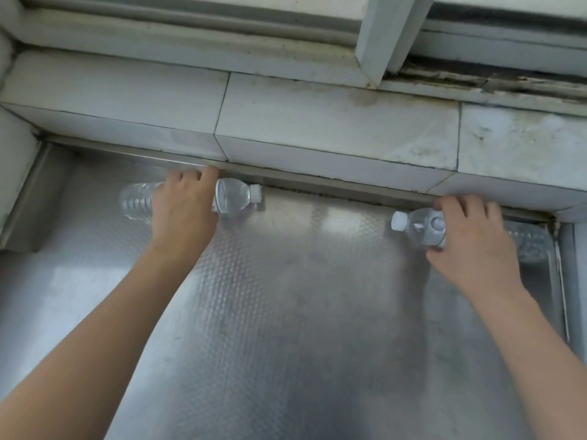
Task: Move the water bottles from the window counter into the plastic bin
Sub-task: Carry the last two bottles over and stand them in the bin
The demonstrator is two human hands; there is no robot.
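Two clear water bottles with white caps lie on their sides on the embossed steel counter (286, 296), close to its back edge. The left bottle (233, 198) points its cap to the right; my left hand (182, 208) is wrapped over its middle. The right bottle (419, 227) points its cap to the left; my right hand (470, 242) is clamped over its body, which hides most of it. Both bottles still touch the counter. No plastic bin is in view.
A white tiled sill (333, 122) rises as a step behind the counter, with a dirty window frame and track (476, 74) above it. A white wall (12, 173) bounds the counter at the left, a metal edge (560, 281) at the right.
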